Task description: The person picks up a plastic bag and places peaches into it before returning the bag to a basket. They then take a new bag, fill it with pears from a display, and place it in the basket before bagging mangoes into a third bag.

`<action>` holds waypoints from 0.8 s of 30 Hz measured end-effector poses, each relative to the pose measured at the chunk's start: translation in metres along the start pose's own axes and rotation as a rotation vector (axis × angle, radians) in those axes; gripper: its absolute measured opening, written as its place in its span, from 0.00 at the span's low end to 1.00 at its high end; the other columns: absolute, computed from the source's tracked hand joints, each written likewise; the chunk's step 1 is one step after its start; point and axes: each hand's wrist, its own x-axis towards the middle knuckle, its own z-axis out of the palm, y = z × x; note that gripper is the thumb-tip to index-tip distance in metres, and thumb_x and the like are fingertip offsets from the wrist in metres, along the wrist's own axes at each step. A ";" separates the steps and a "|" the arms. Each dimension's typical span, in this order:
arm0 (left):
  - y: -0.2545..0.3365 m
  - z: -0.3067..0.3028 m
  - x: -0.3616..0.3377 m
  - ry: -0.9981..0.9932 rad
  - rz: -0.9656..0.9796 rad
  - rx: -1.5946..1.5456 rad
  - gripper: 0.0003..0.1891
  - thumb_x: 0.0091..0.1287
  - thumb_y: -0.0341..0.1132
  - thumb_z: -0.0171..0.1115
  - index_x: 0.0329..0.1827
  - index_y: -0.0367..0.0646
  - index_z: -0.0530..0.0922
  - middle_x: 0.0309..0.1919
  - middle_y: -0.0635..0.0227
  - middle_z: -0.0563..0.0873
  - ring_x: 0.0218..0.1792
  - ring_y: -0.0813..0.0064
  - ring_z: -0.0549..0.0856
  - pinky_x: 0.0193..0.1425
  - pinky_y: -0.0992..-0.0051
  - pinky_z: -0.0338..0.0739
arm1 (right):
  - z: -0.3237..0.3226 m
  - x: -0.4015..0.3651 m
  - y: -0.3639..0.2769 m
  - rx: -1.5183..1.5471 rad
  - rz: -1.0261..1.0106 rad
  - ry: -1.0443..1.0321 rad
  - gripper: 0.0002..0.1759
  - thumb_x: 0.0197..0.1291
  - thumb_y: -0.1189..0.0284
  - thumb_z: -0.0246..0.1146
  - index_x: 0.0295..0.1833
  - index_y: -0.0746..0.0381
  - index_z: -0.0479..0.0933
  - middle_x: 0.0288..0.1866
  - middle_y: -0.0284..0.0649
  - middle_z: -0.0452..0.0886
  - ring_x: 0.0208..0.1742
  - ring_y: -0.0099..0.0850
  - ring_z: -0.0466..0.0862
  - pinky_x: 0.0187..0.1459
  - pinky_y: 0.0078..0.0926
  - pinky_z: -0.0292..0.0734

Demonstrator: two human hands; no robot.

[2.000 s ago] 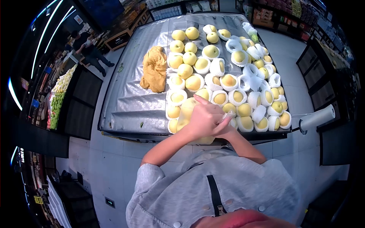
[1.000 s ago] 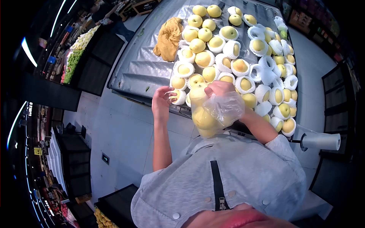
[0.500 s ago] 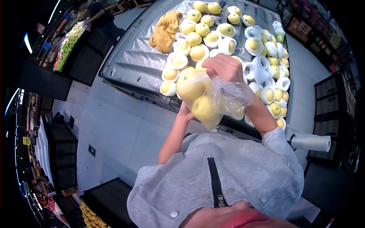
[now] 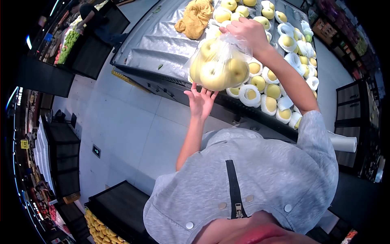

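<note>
A clear plastic bag of round yellow pears (image 4: pixel 213 72) hangs over the front edge of the display stand. My right hand (image 4: pixel 251 35) is closed around the bag's gathered neck, holding it up. Below the bag, my left hand (image 4: pixel 200 101) is open with its palm up and fingers spread, the fingertips right at the bag's underside. Behind and to the right, loose pears (image 4: pixel 257 83) lie on the stand, many in white foam nets (image 4: pixel 250 96). A crumpled mustard-coloured cloth (image 4: pixel 196 18) rests to the left of them.
The stand's top has a silver sheet (image 4: pixel 156 61). A roll of plastic bags (image 4: pixel 343 143) is at the right. Another person (image 4: pixel 95 18) stands by a fruit shelf at the upper left. A dark crate of yellow fruit (image 4: pixel 99 229) sits at the lower left.
My right hand has lifted the bag up and away from me, and it hangs more upright. My left hand has moved from behind the bag to below it, fingers spread.
</note>
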 end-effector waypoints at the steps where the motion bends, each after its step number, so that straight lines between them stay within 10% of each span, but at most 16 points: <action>1: 0.005 -0.002 -0.002 0.021 0.015 -0.021 0.40 0.60 0.69 0.58 0.68 0.58 0.58 0.66 0.58 0.67 0.68 0.57 0.69 0.70 0.49 0.65 | 0.000 0.010 -0.011 -0.004 -0.024 0.023 0.19 0.61 0.58 0.65 0.19 0.54 0.75 0.17 0.32 0.74 0.22 0.32 0.76 0.22 0.28 0.71; 7: 0.029 -0.026 -0.028 0.173 0.044 -0.088 0.40 0.63 0.76 0.40 0.62 0.51 0.65 0.63 0.62 0.72 0.65 0.59 0.70 0.67 0.49 0.63 | 0.027 0.024 -0.025 0.033 -0.034 -0.375 0.09 0.62 0.58 0.62 0.36 0.48 0.84 0.25 0.32 0.83 0.30 0.35 0.83 0.23 0.32 0.74; 14: 0.067 -0.043 -0.034 -0.024 -0.262 0.331 0.35 0.69 0.65 0.49 0.74 0.56 0.62 0.66 0.61 0.73 0.68 0.59 0.70 0.66 0.52 0.67 | 0.077 0.032 -0.044 0.249 -0.044 -0.351 0.17 0.55 0.65 0.62 0.52 0.47 0.81 0.40 0.37 0.85 0.40 0.42 0.84 0.35 0.41 0.79; 16: 0.064 -0.021 -0.048 -0.089 -0.323 0.353 0.38 0.68 0.45 0.64 0.77 0.60 0.51 0.70 0.62 0.68 0.72 0.57 0.67 0.64 0.50 0.70 | 0.072 0.048 -0.069 0.250 -0.053 -0.307 0.09 0.51 0.66 0.62 0.39 0.53 0.82 0.32 0.41 0.83 0.33 0.46 0.83 0.32 0.42 0.78; 19: 0.042 -0.011 -0.069 -0.114 -0.266 0.280 0.34 0.64 0.28 0.58 0.74 0.52 0.58 0.67 0.62 0.72 0.70 0.56 0.70 0.67 0.50 0.68 | 0.042 0.059 -0.096 0.217 -0.096 -0.306 0.05 0.47 0.67 0.63 0.26 0.56 0.80 0.23 0.44 0.81 0.27 0.45 0.83 0.27 0.41 0.77; 24: 0.008 -0.033 -0.060 -0.139 -0.481 -0.154 0.19 0.69 0.44 0.54 0.59 0.47 0.73 0.55 0.64 0.81 0.59 0.60 0.78 0.63 0.60 0.73 | -0.010 0.045 -0.094 0.260 -0.083 -0.127 0.21 0.65 0.56 0.61 0.22 0.55 0.81 0.19 0.38 0.79 0.22 0.37 0.79 0.21 0.31 0.70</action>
